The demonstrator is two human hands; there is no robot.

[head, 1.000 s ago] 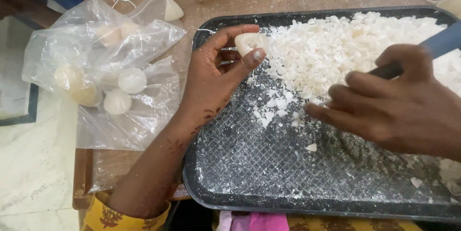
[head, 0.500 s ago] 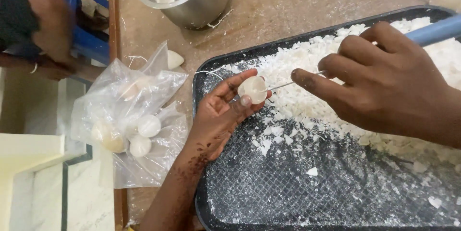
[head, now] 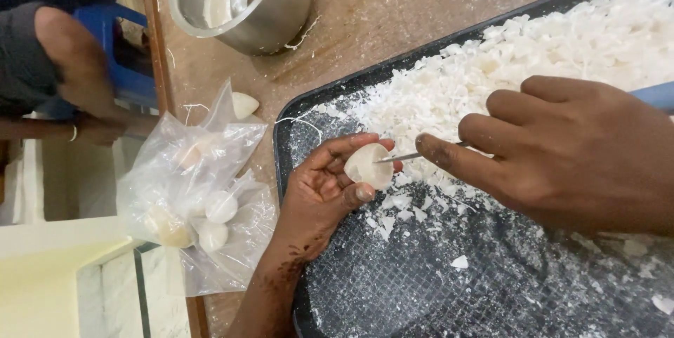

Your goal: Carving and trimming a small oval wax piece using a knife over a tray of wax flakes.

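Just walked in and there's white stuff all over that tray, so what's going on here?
A person is working over a dark tray. The left hand pinches a small, pale rounded piece, and the right hand presses the thin metal tip of a blue-handled tool against it. White flakes are heaped in the tray. Beside the tray lie a clear plastic bag of similar rounded pieces and a steel pot.
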